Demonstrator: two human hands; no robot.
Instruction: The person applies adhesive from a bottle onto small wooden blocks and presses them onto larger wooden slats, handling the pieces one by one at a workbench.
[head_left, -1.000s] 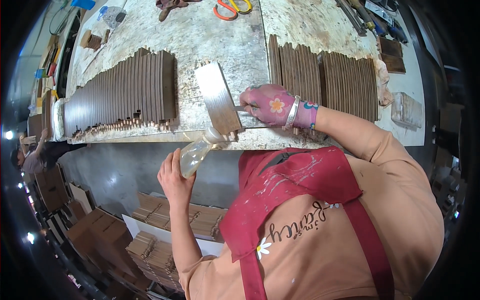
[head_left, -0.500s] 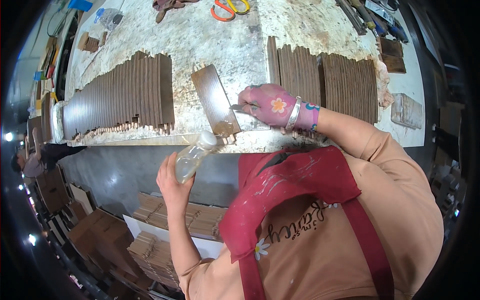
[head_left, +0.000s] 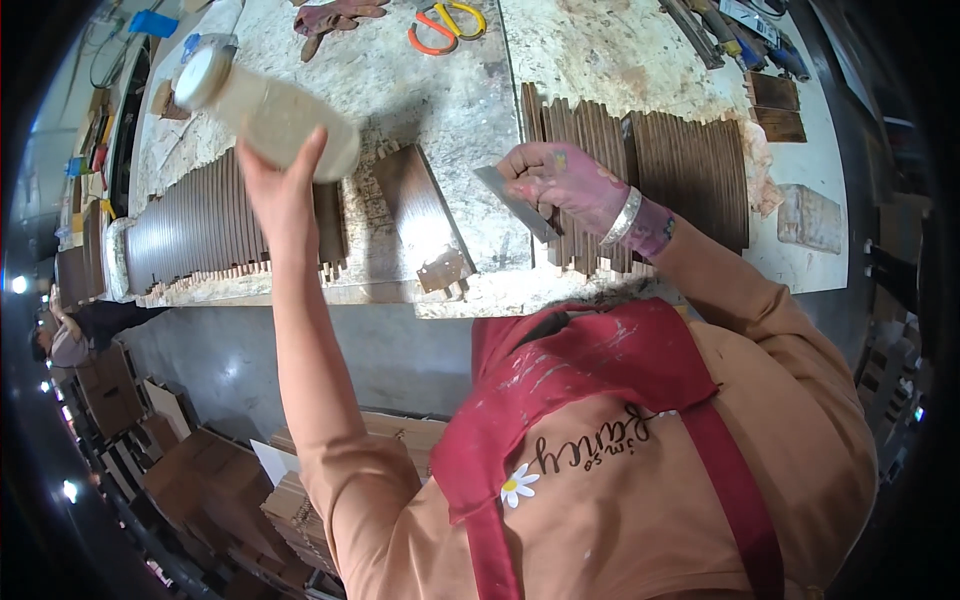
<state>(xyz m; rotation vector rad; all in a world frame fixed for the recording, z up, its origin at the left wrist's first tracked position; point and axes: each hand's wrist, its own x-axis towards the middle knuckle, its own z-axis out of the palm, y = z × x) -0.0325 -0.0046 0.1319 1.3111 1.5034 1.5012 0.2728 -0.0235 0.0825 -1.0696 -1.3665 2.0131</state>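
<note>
My left hand (head_left: pixel 282 200) grips a translucent bottle (head_left: pixel 285 120) with a white cap, tilted and raised over the left row of dark wooden slats (head_left: pixel 200 215). In my right hand (head_left: pixel 580 190), which wears a pink flowered glove, is a flat metal scraper (head_left: pixel 515 203). It hovers just right of a single dark brown board (head_left: pixel 412 200) lying on the worktable. A brownish wet-looking patch (head_left: pixel 445 268) covers the board's near end, where small wooden pegs stick out.
A second row of dark slats (head_left: pixel 690 180) stands right of my right hand. Orange and yellow-handled scissors (head_left: pixel 445 30) and a stained glove (head_left: pixel 335 22) lie at the far side. Hand tools (head_left: pixel 720 35) and a clear block-like box (head_left: pixel 810 218) are at the right. Cardboard boxes (head_left: pixel 205 475) stand below left.
My left hand has lifted the bottle from the table's near edge up and to the left. The scraper has moved right, away from the board, and its flat face now shows.
</note>
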